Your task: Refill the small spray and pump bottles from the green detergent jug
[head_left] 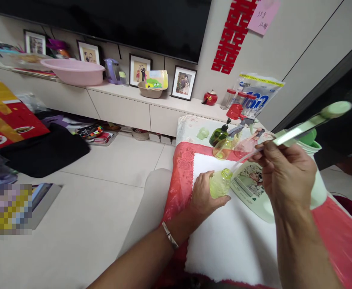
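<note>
My left hand (204, 192) is wrapped round a small translucent yellow-green bottle (219, 184), its neck open and upright above the white cloth. My right hand (287, 172) grips a long pale-green tool (299, 127) with a rounded end at upper right. From that hand a thin pale stem runs down toward the bottle neck; its tip is blurred, so I cannot tell if it touches. Just right of the bottle lies a large pale-green jug (251, 192) with a printed label, partly hidden by my right hand and forearm.
Behind the bottle stand a dark green pump bottle (219, 135), a yellowish bottle (223, 149), a pink bottle (246, 144) and a red spray head (235, 111). A green tub (314, 146) is at right. A white cloth (233, 249) covers the red tablecloth (182, 160).
</note>
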Available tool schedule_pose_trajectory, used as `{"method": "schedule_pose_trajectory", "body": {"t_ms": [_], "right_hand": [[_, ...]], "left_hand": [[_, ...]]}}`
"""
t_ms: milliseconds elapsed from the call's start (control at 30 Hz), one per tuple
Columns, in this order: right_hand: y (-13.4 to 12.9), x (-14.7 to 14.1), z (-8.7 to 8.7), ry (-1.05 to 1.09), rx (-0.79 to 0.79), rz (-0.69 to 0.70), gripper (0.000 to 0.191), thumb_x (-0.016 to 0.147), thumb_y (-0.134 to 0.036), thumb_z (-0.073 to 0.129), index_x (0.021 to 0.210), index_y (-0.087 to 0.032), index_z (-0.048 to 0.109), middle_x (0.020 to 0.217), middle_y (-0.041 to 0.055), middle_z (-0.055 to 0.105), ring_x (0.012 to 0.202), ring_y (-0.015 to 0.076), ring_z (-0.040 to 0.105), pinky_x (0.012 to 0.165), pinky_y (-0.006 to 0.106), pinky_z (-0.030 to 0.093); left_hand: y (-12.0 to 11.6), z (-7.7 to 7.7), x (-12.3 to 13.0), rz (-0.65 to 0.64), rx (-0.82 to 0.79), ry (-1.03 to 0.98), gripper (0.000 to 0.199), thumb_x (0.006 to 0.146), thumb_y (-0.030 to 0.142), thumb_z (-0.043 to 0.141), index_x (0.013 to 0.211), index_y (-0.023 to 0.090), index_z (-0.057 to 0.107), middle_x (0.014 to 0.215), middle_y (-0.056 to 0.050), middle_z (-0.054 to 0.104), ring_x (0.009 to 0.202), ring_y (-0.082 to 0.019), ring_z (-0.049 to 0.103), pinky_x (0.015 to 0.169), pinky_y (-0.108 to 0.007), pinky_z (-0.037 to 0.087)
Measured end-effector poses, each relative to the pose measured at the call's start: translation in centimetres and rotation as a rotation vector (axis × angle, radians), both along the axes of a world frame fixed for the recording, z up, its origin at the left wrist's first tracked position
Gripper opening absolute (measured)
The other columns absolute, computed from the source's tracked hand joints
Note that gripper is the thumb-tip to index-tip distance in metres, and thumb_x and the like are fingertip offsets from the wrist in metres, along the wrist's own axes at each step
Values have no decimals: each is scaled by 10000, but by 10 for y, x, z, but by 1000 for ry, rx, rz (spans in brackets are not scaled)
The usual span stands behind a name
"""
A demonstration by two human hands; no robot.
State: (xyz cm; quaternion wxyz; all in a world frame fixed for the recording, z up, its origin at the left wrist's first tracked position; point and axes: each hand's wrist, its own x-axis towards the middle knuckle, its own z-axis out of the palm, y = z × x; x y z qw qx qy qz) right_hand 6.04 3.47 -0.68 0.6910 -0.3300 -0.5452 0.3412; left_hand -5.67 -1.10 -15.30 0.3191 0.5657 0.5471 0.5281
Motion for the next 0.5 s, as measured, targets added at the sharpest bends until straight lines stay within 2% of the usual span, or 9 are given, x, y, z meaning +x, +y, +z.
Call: {"method": "schedule_pose_trajectory", "body": {"t_ms": [200,400,500], "right_hand": [[2,5,-30,-49,-101,57,333,710,-318,892,884,-104,705,803,51,643,606,115,596,553,210,518],[-3,12,-61,-76,-173,41,290,719,-310,905,841,-114,729,829,48,636,641,64,530,568,150,424],[-7,11,-75,-66,-192,51,288,716,-317,907,833,-122,731,812,33,620,658,60,513,592,148,421]], "left_hand": [[3,-5,0,-13,-4,37,816,608,302,896,1332,224,528,1278,-134,655,1220,-364,609,1060,-544,521],[6,-15,1,-2,13,-68,1048,547,389,948,1447,211,442,1390,-168,603,1295,-404,586,1085,-564,509],[6,-17,1,-12,14,-80,1077,531,424,958,1449,207,437,1395,-177,602,1293,-412,586,1087,-573,498]]}}
